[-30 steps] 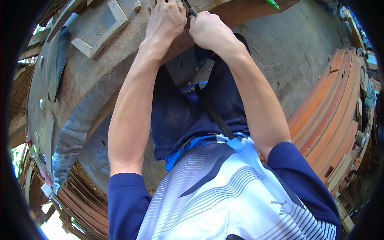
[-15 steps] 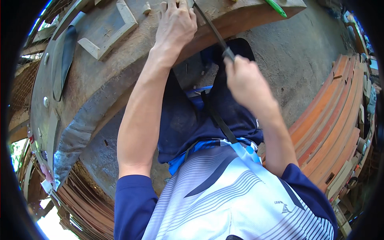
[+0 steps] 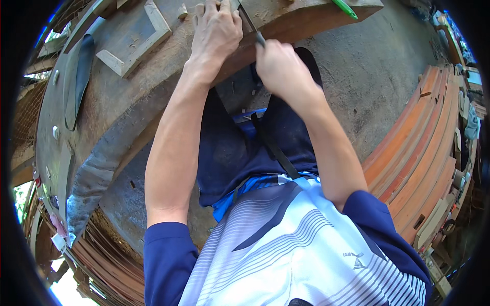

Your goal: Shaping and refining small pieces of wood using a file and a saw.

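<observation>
My left hand (image 3: 217, 30) presses down at the workbench's (image 3: 148, 76) near edge, its fingers bent over a small pale piece of wood (image 3: 246, 26) that mostly hides beneath it. The fingertips reach the picture's top edge. My right hand (image 3: 283, 66), slightly blurred, is closed round the handle of a long, narrow, dark-bladed tool (image 3: 249, 19). Whether it is a file or a saw cannot be made out. The blade runs up past the left hand's right side, close beside the fingers, and its far end is out of view.
On the bench lie an angled wooden frame (image 3: 140, 56), a dark strap-like strip (image 3: 80, 81), a small wood block (image 3: 182, 11) and a green marker-like object (image 3: 345, 9). Long reddish boards (image 3: 403, 158) are stacked at the right. More thin strips (image 3: 109, 255) lie at lower left.
My right hand has moved up and left toward the bench, pushing the tool forward so less blade shows. My left hand stays on the wood; the whole view has shifted slightly.
</observation>
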Tool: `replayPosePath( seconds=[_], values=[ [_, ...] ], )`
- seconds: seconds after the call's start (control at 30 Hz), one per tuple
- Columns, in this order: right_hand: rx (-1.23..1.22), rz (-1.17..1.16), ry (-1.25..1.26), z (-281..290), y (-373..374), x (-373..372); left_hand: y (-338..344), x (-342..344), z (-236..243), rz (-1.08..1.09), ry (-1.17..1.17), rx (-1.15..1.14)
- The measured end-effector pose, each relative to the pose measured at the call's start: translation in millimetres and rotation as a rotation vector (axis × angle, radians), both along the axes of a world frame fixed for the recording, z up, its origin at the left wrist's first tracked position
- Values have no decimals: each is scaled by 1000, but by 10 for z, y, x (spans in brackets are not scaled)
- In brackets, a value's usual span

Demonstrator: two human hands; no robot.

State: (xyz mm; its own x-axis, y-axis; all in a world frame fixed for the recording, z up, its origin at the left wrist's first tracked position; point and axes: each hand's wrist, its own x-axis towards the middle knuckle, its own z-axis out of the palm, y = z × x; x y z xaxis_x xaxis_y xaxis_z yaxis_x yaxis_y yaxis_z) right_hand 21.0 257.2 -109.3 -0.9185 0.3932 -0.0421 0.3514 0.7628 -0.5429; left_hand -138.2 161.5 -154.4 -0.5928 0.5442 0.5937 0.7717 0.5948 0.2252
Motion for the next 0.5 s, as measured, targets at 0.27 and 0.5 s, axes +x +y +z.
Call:
replayPosePath(
  seconds=[0.27,0.5],
  values=[
    [-57,60,-105,76,27,-210,30,-58,21,7,-34,-38],
    [-97,-93,-88,-13,-37,479,-21,78,194,22,-46,-83]
  ],
)
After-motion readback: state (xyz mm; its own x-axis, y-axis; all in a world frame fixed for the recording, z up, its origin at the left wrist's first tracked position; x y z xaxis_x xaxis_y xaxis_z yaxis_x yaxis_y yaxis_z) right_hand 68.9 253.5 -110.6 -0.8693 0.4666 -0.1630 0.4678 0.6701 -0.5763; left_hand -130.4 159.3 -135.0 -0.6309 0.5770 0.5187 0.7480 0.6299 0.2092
